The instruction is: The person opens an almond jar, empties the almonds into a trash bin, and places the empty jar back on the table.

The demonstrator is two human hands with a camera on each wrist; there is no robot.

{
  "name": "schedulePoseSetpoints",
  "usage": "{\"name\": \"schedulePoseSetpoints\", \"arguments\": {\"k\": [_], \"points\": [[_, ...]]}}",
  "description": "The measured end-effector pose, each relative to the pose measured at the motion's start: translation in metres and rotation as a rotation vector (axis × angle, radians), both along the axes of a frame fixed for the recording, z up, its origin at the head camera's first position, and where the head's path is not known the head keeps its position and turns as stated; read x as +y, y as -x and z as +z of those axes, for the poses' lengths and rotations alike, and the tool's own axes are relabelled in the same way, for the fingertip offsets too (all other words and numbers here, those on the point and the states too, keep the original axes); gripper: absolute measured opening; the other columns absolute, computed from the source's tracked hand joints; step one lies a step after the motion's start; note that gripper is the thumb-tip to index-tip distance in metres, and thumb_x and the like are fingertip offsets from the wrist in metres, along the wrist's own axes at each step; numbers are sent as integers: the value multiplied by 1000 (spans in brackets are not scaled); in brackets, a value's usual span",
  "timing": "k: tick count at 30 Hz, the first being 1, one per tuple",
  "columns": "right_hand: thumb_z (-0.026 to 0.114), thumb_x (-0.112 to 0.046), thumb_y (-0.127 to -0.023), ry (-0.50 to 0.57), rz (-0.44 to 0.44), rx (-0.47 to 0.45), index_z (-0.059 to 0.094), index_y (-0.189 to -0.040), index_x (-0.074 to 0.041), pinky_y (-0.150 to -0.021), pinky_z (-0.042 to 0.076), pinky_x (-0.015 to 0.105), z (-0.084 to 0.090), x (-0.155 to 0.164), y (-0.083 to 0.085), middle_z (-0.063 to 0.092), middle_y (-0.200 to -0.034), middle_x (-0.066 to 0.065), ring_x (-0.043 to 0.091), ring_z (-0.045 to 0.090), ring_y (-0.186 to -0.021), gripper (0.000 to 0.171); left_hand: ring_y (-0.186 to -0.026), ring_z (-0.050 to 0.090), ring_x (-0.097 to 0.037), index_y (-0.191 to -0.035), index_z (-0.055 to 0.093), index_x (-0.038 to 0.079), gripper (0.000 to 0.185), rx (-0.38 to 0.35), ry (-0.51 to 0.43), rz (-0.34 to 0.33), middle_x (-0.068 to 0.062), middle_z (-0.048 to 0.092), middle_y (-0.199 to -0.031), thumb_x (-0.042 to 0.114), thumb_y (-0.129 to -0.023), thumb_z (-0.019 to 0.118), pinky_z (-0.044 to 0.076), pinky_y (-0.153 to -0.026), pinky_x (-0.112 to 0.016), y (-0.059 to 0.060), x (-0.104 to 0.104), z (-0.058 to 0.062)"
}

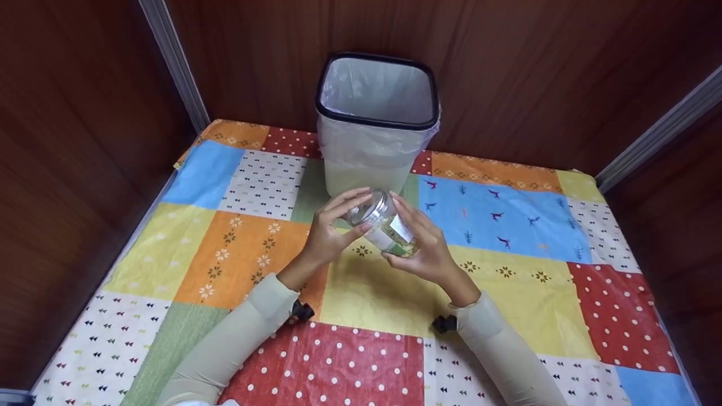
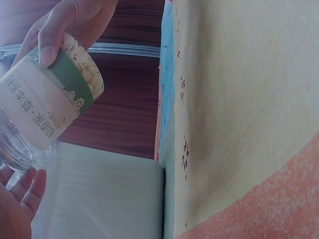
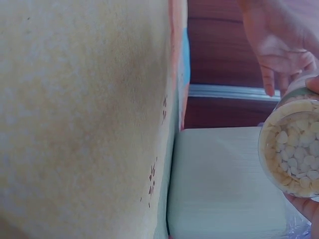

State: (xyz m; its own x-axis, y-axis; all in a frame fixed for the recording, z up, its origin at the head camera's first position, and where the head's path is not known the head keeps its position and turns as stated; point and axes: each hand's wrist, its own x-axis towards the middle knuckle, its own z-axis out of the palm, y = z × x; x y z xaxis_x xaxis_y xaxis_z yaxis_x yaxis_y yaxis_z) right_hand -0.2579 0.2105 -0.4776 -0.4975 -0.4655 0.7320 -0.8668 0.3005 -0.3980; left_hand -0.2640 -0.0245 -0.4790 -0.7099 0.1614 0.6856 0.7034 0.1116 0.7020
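Both sleeved forearms reach toward the jar [image 1: 383, 228]; the left hand [image 1: 327, 234] curls its fingers round the jar's lid end, the right hand [image 1: 426, 248] cups its base

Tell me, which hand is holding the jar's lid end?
The left hand grips the lid end of the jar; the right hand holds its bottom, where the seeds show.

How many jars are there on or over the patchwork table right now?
1. The single clear jar is held tilted above the tablecloth between the left hand and right hand, in front of the lined bin. None other shows.
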Motion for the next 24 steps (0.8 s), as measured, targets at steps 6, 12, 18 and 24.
{"name": "schedulePoseSetpoints", "arguments": {"k": [6, 12, 18, 24], "points": [[92, -13, -67, 2, -6, 7, 42, -151, 2, -107, 48, 41, 0, 0, 0, 43, -157, 19, 35, 46, -140, 99, -121, 59, -32, -127, 68, -3, 47, -3, -25, -3, -24, 59, -138, 4, -82, 78, 57, -75, -44, -13, 2, 18], [92, -12, -67, 11, -3, 21, 44, -150, 4, -108, 47, 37, -1, 1, 1, 44, -155, 20, 36, 48, -138, 97, -121, 60, -30, -127, 67, -5, 45, -8, -21, -21, -25, 59, -137, 3, -84, 77, 57, -74, -46, -20, 1, 30], [92, -15, -67, 7, -6, 17, 43, -151, 2, -105, 49, 36, -1, 1, 2, 43, -156, 19, 35, 49, -137, 99, -123, 59, -32, -129, 65, -5, 47, -15, -9, -38, -26, 57, -140, 1, -84, 77, 58, -77, -45, -19, 0, 30], [93, -16, -67, 6, 2, 3, 42, -152, 2, -105, 49, 40, -1, 1, 1, 42, -157, 18, 35, 47, -139, 100, -123, 60, -31, -132, 63, -6, 49, -14, -1, -55, -27, 55, -141, 1, -85, 76, 58, -81, -40, -19, -1, 29]]}}
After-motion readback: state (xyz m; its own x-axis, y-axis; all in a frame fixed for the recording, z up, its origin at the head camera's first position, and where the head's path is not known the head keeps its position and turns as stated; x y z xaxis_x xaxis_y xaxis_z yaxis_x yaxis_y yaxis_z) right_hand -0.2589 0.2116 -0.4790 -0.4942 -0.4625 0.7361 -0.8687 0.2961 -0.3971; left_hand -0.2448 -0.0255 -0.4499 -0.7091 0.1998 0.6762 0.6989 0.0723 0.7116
